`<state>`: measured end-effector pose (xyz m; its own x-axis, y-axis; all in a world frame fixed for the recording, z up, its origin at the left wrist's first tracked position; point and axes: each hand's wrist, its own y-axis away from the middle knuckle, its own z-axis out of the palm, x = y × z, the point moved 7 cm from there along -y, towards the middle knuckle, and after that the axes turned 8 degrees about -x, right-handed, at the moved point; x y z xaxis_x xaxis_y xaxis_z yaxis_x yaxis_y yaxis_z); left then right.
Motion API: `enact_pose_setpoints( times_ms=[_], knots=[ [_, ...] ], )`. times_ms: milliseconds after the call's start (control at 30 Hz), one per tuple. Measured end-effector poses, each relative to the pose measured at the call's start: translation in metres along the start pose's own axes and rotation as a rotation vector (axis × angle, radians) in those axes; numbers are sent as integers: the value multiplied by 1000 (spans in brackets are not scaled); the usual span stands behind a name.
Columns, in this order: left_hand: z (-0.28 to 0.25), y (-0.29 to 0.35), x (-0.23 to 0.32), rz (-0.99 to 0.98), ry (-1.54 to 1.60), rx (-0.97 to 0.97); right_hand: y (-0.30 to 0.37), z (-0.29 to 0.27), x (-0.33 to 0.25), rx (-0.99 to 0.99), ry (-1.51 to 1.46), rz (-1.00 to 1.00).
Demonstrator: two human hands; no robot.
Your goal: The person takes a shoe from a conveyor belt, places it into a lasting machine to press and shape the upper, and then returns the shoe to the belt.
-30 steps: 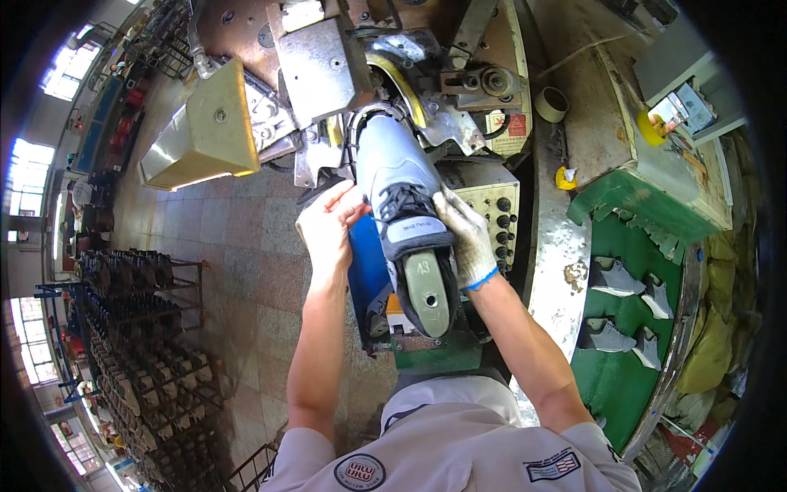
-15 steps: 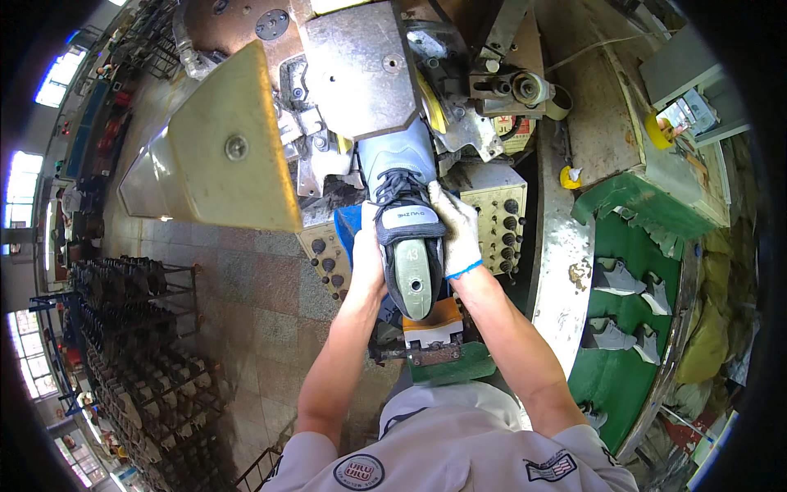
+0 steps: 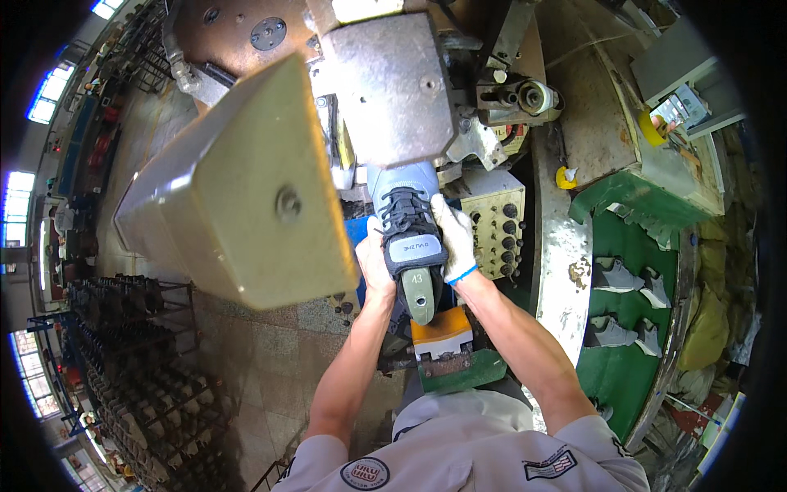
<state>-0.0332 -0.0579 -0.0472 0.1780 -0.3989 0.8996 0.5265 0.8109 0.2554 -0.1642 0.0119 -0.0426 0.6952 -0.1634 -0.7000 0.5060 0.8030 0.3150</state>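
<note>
In the head view, a grey-blue lace-up sneaker (image 3: 406, 209) points away from the person, its toe end hidden beneath the machine's thick metal plate (image 3: 393, 90). The work looks partway through: the upper is laced and the toe end is in place at the machine, but the green shoe last (image 3: 419, 295) still fills the near opening and the shoe has not been let go. Whether the toe has been pressed cannot be told.

The left hand (image 3: 375, 261), bare, is closed along the sneaker's left side; the right hand (image 3: 457, 234), in a white glove with a blue cuff, is closed along its right side. Their grip pinches the shoe between them, though the fingertips underneath are hidden.

An orange pad (image 3: 443, 328) lies just nearer than the last. Left stands a large cream housing (image 3: 238, 189); right, a knobbed control panel (image 3: 489, 215) and, farther right, grey shoes (image 3: 619, 277) on a green surface (image 3: 607, 365).
</note>
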Motion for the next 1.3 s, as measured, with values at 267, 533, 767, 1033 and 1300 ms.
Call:
enact_pose_setpoints(
  times_ms=[267,533,767,1033,1300],
  knots=[
    [-36,16,-27,245,-397,-21,12,-28,-19,-43,319,25],
    [-97,152,-185,107,-1461,-168,169,-148,-90,125,205,-140],
    [-105,150,-127,-139,-1121,-133,185,-147,-94,14,78,-131],
    [-182,250,16,-156,-153,-114,241,-66,-88,-127,263,-93],
    [45,257,-4,-427,-102,-372,243,-45,-80,-221,-374,-8]
  ],
)
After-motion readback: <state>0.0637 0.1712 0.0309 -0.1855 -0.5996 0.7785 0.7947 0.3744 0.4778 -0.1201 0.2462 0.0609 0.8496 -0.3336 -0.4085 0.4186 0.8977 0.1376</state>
